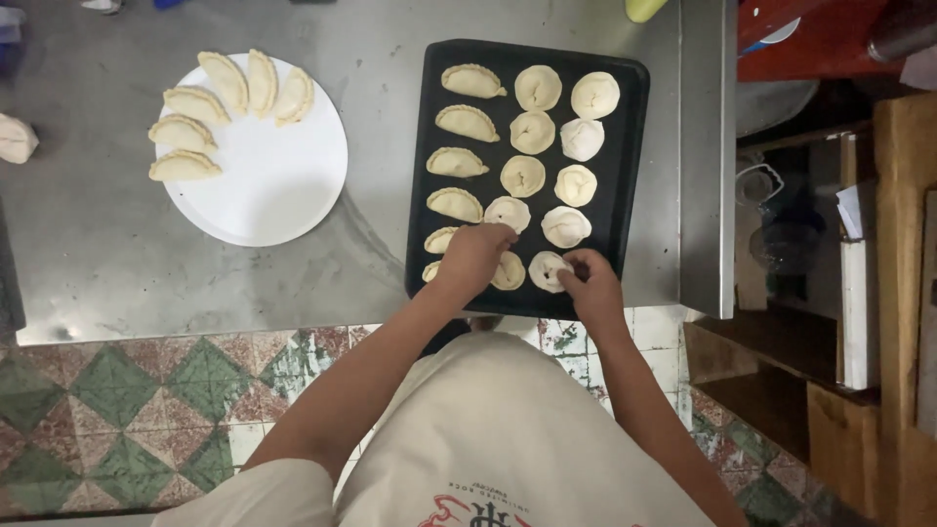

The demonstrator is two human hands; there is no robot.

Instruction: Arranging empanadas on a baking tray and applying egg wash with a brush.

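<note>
A black baking tray (625, 185) on the steel table holds several raw pastries: half-moon ones in the left column and round pinched ones in the other two. My left hand (472, 258) rests over the near left pastries, its fingers curled on a piece of dough (509, 273). My right hand (591, 281) pinches a round pastry (547, 270) at the tray's near edge. A white round plate (278, 181) to the left carries several half-moon pastries (182, 132) along its far left rim.
The steel table (117, 254) ends just before my body, with patterned green and red floor tiles (127, 410) below. Wooden shelves (878, 293) stand to the right. A lone dough piece (16, 139) lies at the far left edge. A yellow object (644, 8) sits at the top.
</note>
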